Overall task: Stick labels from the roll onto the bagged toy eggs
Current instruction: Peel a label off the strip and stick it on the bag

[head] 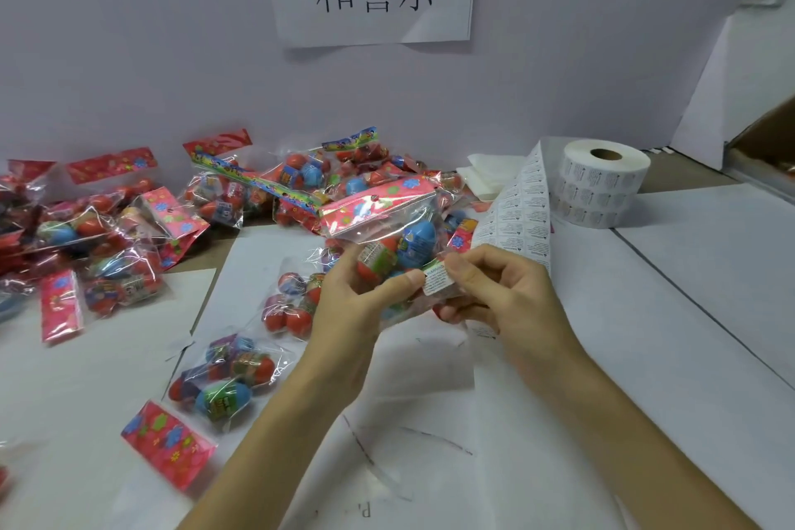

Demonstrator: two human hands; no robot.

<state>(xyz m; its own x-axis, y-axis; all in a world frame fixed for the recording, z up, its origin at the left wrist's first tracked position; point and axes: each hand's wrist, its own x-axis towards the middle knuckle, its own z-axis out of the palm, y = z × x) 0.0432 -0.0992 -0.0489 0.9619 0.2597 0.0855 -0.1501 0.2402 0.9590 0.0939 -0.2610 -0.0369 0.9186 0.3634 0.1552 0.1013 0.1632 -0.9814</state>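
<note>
White bench (645, 314): your left hand (357, 303) grips the bagged eggs (400, 241); your right hand (499, 293) pinches the label (435, 279), which lies just left of it, long axis upright, against the bag.

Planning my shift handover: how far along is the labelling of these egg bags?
Done: unclear; no labels can be made out on the front bags. In hand: the left hand holds one bag while the right hand pinches a white label onto it. Left: probably the pile by the wall; the roll looks nearly full, its strip trailing toward the hands.
</note>
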